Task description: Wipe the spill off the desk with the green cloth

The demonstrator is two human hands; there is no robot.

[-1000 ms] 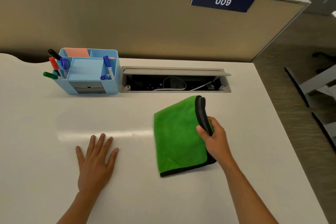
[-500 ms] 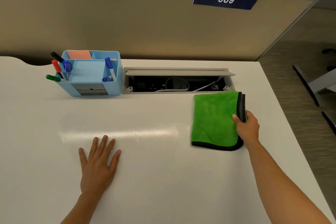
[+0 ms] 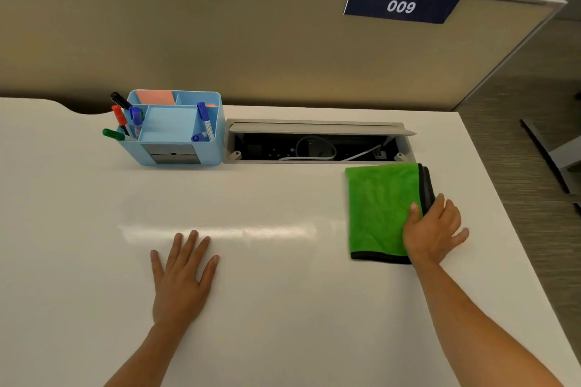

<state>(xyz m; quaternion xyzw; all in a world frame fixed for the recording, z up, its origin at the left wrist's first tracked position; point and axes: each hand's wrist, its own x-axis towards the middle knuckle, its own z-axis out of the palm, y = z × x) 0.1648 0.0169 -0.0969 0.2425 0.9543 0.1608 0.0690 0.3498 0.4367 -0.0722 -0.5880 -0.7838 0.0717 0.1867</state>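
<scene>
The folded green cloth (image 3: 380, 207), edged in black, lies flat at the back right of the white desk (image 3: 283, 308), just in front of the cable hatch. My right hand (image 3: 432, 231) rests over its near right corner, fingers spread, thumb on the green top. My left hand (image 3: 182, 276) lies flat and open on the desk, left of centre, well apart from the cloth. No liquid shows on the desk, only a bright streak of reflected light (image 3: 220, 231) between my hands.
A light blue desk organizer (image 3: 171, 130) with several markers stands at the back left. Beside it an open cable hatch (image 3: 314, 143) holds white cords. A tan partition (image 3: 251, 41) with a "009" sign (image 3: 401, 5) closes the back. The desk's right edge (image 3: 503, 229) drops to the floor.
My right hand has slid the cloth from the desk's middle to the back right, then loosened its pinch on the edge and spread its fingers. My left hand has stayed put.
</scene>
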